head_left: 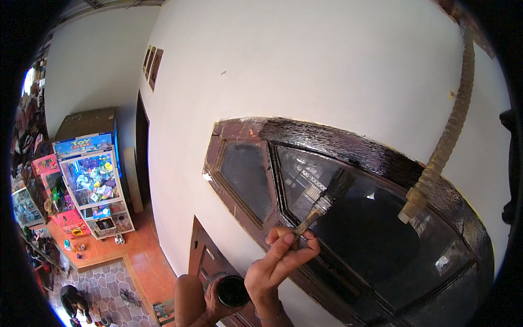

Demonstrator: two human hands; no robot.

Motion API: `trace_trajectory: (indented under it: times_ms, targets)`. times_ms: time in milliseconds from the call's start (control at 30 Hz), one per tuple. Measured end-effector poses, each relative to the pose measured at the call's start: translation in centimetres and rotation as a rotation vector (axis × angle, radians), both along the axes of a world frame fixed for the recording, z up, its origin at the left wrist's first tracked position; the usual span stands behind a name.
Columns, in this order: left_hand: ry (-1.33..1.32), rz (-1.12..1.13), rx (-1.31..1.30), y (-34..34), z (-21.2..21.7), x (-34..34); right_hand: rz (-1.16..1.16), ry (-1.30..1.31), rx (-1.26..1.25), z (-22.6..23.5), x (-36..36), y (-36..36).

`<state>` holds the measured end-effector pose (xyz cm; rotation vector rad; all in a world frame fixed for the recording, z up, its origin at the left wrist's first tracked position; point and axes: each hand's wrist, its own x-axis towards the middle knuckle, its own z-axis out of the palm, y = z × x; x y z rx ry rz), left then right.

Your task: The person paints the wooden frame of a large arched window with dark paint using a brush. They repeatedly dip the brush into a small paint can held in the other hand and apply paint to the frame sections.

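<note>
My right hand is closed round the handle of a paintbrush. The brush's bristle end is over the glass by the dark inner frame of an arched window. Glossy dark paint covers much of the window's upper curve, while its left end is a duller brown. Lower down, my left hand grips a round container of dark paint, its open top facing up. The left fingers wrap its side and are partly hidden. Both hands are close together, in front of the wall and window.
A ridged brown rod hangs in front of the window's right part. Below the window is a brown panelled door. Far below left, a toy claw machine stands on an orange tiled floor, beside a pink machine.
</note>
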<state>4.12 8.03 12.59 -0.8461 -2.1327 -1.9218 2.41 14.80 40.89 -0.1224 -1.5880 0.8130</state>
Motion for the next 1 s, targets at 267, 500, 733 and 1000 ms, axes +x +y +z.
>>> trace_trajectory:
  times_ms: [267, 500, 733, 1000]
  targets:
    - [0.067, 0.020, -0.043, 0.2, -0.8, -0.4, -0.106, 0.043, -0.012, 0.2, -2.7, 1.1]
    - [0.080, 0.014, -0.055, 0.3, -0.9, -0.5, -0.220, -0.042, -0.064, 0.5, -3.4, 1.3]
    - [0.085, 0.010, -0.059, 0.3, -0.9, -0.6, -0.167, -0.068, -0.074, 1.0, -4.0, 1.7]
    - [0.089, 0.006, -0.068, 0.3, -1.0, -0.2, -0.159, -0.139, -0.041, 0.7, -4.8, 1.4]
